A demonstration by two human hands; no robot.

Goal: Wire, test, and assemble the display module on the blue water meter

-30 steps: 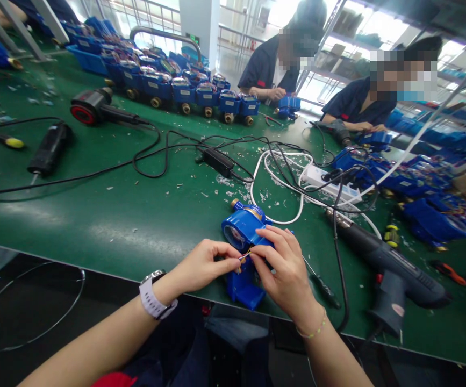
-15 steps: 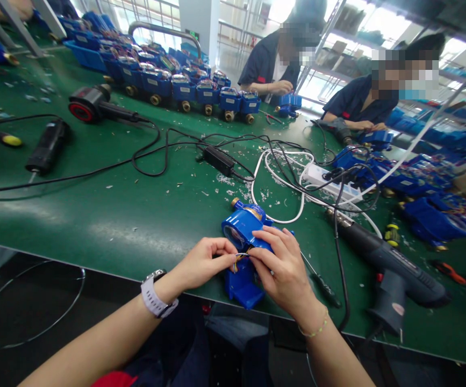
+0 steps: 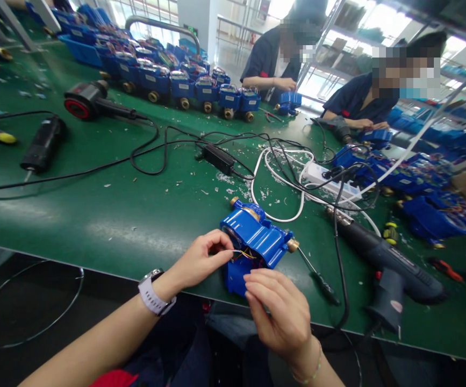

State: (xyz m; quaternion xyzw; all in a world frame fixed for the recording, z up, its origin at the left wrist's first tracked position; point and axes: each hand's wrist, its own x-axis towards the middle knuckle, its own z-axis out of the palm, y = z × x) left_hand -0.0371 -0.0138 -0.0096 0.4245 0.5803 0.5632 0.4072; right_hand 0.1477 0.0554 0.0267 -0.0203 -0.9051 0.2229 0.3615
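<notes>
A blue water meter point(image 3: 255, 236) with brass ends lies open near the front edge of the green table point(image 3: 136, 215), thin coloured wires point(image 3: 245, 253) showing at its front. My left hand point(image 3: 200, 258), with a white watch on the wrist, pinches those wires beside the meter's round dial. My right hand point(image 3: 277, 312) hovers just below the meter's lower blue part point(image 3: 235, 277), fingers curled loosely and holding nothing I can see.
A screwdriver point(image 3: 317, 277) and a dark heat gun point(image 3: 386, 263) lie right of the meter. Black and white cables, a power strip point(image 3: 329, 180) and plastic scraps cover the middle. Rows of blue meters point(image 3: 184, 86) stand at the back. Two people work across the table.
My right hand let go of the wires and dropped toward me, uncovering the meter's blue cover. My left hand keeps its pinch on the wires.
</notes>
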